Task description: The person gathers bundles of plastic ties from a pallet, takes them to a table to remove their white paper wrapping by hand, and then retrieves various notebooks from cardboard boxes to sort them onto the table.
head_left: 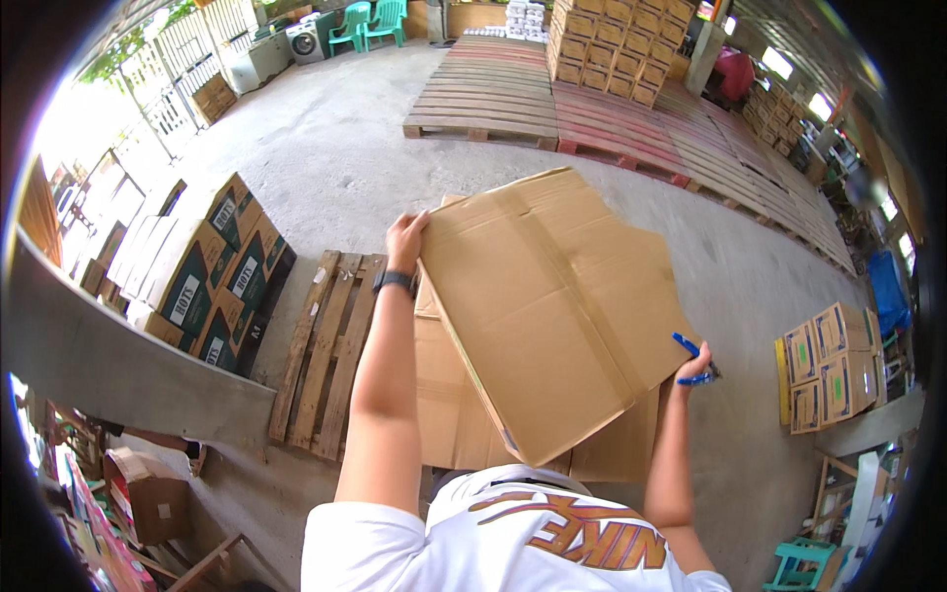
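Observation:
A large flattened cardboard sheet (523,306) is tilted in front of my body, its lower corner close to my shirt. My left hand (406,242) is closed on its upper left edge; a dark watch circles that wrist. At the right edge of the sheet, my right hand (694,363) is closed around a blue-handled hand tool (685,344), resembling pliers, and the hand also meets the cardboard. Its fingers are partly hidden. Beneath the held sheet lie more flat cardboard pieces (444,395), mostly covered by it.
A bare wooden pallet (326,345) lies left of the cardboard, beside stacked green-and-brown cartons (212,281). Boxes (834,365) stand at the right near a green stool (801,562). Farther off, low pallets (483,94) carry a tall carton stack (621,44). A grey beam (148,365) crosses the left.

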`<action>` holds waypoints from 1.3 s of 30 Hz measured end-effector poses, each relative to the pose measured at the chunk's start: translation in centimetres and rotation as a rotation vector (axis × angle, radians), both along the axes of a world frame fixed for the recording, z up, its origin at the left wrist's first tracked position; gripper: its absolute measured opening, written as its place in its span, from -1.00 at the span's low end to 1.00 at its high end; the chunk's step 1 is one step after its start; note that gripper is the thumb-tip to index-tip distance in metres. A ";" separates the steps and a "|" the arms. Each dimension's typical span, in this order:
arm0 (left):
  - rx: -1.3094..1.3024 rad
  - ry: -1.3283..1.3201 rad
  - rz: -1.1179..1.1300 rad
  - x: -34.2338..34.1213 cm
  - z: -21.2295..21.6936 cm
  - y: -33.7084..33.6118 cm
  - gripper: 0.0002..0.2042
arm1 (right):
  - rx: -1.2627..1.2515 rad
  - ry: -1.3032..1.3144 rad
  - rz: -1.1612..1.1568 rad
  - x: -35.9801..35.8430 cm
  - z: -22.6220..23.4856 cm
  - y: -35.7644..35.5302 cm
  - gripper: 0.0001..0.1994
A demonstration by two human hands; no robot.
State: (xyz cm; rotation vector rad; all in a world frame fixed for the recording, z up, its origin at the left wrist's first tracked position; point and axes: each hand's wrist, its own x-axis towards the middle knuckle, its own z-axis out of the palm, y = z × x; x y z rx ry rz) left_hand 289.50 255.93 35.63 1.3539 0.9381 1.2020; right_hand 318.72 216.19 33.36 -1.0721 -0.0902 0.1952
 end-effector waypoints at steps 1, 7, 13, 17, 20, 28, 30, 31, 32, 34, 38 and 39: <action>-0.021 -0.028 0.012 -3.3 -0.7 -1.7 -0.75 | 0.001 -0.009 0.040 0.5 -0.6 0.2 -0.52; 0.212 0.168 0.323 -17.7 -0.5 -14.5 -0.78 | -0.074 -0.207 0.286 3.1 -5.1 6.5 -0.63; 0.069 -0.118 0.508 -20.7 -3.6 -20.5 -0.70 | -0.154 -0.372 0.333 -0.4 -5.8 10.8 -0.65; 0.385 0.308 0.495 -19.1 -1.3 -14.5 -0.66 | -0.121 -0.274 0.243 -1.9 -2.4 8.2 -0.63; 0.096 -0.033 0.209 -18.6 -1.1 -9.5 -0.65 | -0.099 -0.138 0.104 -6.7 -2.2 3.6 -0.62; 0.644 0.412 -0.179 -11.0 -0.5 6.1 -0.67 | -0.086 -0.017 -0.150 -26.2 6.4 -8.4 -0.62; 0.464 0.499 -0.193 -7.1 1.1 6.3 -0.64 | -0.069 -0.076 -0.058 -29.6 7.9 -9.7 -0.58; 0.185 0.442 -0.200 -4.1 1.9 4.1 -0.61 | -0.074 -0.090 -0.083 -30.1 7.8 -11.0 -0.58; 0.209 0.551 -0.181 -3.7 3.3 2.6 -0.51 | -0.203 -0.126 -0.061 -30.6 7.9 -12.6 -0.62; 0.390 0.688 -0.080 -5.8 3.6 2.4 -0.48 | -0.337 -0.178 -0.118 -30.5 10.2 -14.3 -0.68; 0.211 0.393 -0.264 -13.3 4.5 -2.6 -0.40 | -0.692 -0.127 -0.054 -27.3 15.7 -18.1 -0.71; 0.018 0.256 -0.390 -14.6 5.6 -7.5 -0.43 | -0.937 -0.170 0.002 -26.7 15.5 -19.5 -0.70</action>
